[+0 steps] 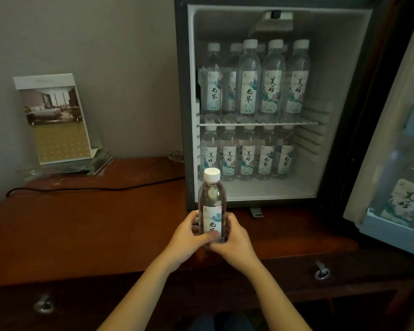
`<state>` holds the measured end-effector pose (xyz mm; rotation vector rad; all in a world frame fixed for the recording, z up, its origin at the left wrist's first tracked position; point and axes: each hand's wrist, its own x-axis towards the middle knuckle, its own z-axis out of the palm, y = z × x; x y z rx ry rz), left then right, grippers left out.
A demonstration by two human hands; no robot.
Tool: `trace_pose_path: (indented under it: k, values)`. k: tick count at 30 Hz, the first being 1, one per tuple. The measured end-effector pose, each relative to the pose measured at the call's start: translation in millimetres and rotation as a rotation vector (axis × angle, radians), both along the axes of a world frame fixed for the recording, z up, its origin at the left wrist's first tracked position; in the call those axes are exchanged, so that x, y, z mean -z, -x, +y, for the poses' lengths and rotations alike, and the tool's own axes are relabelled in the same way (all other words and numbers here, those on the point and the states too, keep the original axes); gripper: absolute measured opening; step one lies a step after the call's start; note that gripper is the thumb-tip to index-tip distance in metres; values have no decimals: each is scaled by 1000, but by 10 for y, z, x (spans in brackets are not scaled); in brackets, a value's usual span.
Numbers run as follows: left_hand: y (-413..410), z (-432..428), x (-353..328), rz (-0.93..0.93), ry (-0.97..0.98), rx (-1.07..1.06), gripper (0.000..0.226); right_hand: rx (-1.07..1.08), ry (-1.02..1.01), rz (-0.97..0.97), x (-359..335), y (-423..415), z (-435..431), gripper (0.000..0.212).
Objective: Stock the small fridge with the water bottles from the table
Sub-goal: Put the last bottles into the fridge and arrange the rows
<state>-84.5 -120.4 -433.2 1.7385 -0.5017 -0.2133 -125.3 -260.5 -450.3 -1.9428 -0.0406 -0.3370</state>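
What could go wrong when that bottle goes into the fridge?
The lower row of bottles stands close together, so pushing the held bottle in could topple one. Its cap might also catch the wire shelf above.

White-capped clear bottle, reddish-brown table, white-lined fridge.

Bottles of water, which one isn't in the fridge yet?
The bottle gripped upright between the left hand and right hand, in front of the fridge. The others stand on its shelves or in its door.
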Motion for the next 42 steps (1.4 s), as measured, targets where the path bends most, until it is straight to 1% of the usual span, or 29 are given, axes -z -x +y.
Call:
trace_pose_path:
  k: [3, 7, 8, 12, 17, 21, 25, 27, 29, 34, 38, 42]
  values:
    - [5, -30, -78, 8, 44, 2, 43, 19, -44, -31, -48, -7, -22, 63]
    - [-89, -148, -370, -61, 71, -10, 48, 34, -50, -119, -342, -62, -104, 56]
    - [-116, -184, -481, -92, 73, -8, 49, 40, -46, -146, -453, -85, -132, 57]
    - [-188, -378, -996, -247, 66, -10, 41, 74, -25, -308, -936, -216, -269, 70]
    - [-290, -619, -1608, -360, 152, -35, 50, 85, 47, -461, -1598, -403, -374, 71]
    - [-466, -744, -1930, -363, 202, -65, 59, 85, 103, -449, -1976, -622, -415, 74]
    - [-679, -825, -2070, -312, 217, -116, 63, 106, 84, -388, -2182, -831, -394, 78]
    - [-759, -835, -2062, -292, 185, -140, 64, 120, 81, -364, -2182, -892, -377, 79]
    - [-811, -845, -2029, -294, 142, -145, 64, 150, 95, -381, -2133, -943, -374, 78]
    - [-896, -919, -2043, -365, 59, -177, 63, 220, 97, -397, -2055, -1061, -444, 73]
    - [-959, -947, -2061, -331, 24, -206, 65, 291, 131, -336, -2063, -1116, -455, 73]
    - [-1011, -961, -2086, -292, 2, -200, 64, 342, 153, -321, -2114, -1100, -454, 59]
